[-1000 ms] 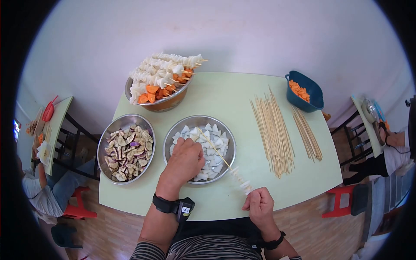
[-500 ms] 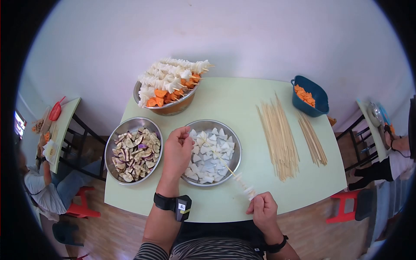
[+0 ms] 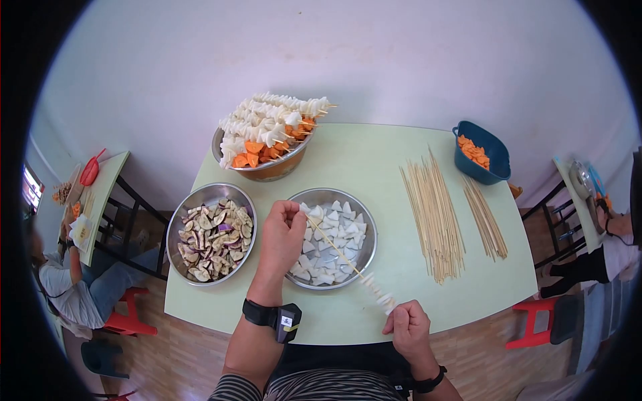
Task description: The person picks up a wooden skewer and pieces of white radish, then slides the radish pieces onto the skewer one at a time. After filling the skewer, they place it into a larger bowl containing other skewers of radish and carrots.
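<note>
A thin wooden skewer (image 3: 332, 244) slants over the steel bowl of cut white vegetable (image 3: 372, 248), with several white slices (image 3: 378, 294) threaded on its lower part. My right hand (image 3: 409, 327) is closed around the skewer's lower end, near the table's front edge. At the upper end, my left hand (image 3: 282, 235) is pinched shut over the bowl's left rim. Its fingertips meet the skewer tip and seem to hold a white vegetable piece, mostly hidden. Left of this hand stands a steel bowl of cut eggplant (image 3: 212, 234).
Finished white and orange skewers (image 3: 271, 123) fill a bowl at the back left. Bare wooden skewers (image 3: 433, 224) lie in two bundles on the right. Behind them stands a blue basket (image 3: 498, 157) with carrot slices. Other people sit at side tables, one (image 3: 60, 281) at left.
My left hand has shifted slightly right and down, its fingertips now at the skewer's upper end. The skewer, blurred before, looks sharp now. My right hand stays nearly in place.
</note>
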Demonstrator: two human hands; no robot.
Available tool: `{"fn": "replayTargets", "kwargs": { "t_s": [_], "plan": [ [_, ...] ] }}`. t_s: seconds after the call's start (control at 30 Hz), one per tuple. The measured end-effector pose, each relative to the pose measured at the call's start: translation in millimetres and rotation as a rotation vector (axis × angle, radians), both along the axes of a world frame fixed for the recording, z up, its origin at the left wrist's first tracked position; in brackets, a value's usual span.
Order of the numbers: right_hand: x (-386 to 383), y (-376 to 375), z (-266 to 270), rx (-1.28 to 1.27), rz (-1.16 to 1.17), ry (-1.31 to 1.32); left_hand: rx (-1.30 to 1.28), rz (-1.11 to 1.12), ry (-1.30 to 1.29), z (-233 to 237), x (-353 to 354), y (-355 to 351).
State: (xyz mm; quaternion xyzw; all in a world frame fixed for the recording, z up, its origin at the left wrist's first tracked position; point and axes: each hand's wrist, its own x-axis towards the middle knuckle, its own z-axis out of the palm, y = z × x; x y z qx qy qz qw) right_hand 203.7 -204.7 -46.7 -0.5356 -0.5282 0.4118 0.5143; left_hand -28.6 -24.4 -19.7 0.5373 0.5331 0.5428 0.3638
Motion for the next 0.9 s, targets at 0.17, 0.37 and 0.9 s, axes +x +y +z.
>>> {"fn": "replayTargets", "kwargs": {
  "t_s": [0.17,0.37,0.9],
  "plan": [
    [0.1,-0.1,-1.6,0.0,0.002,0.003,-0.009,0.01,0.027,4.3,1.2,-2.3],
    [-0.5,-0.3,1.6,-0.023,-0.002,-0.001,-0.014,0.006,0.028,8.0,1.8,-3.4],
    [-0.8,-1.1,0.4,-0.015,0.001,-0.072,0.051,0.043,0.049,9.2,2.2,-4.8]
  ]
}}
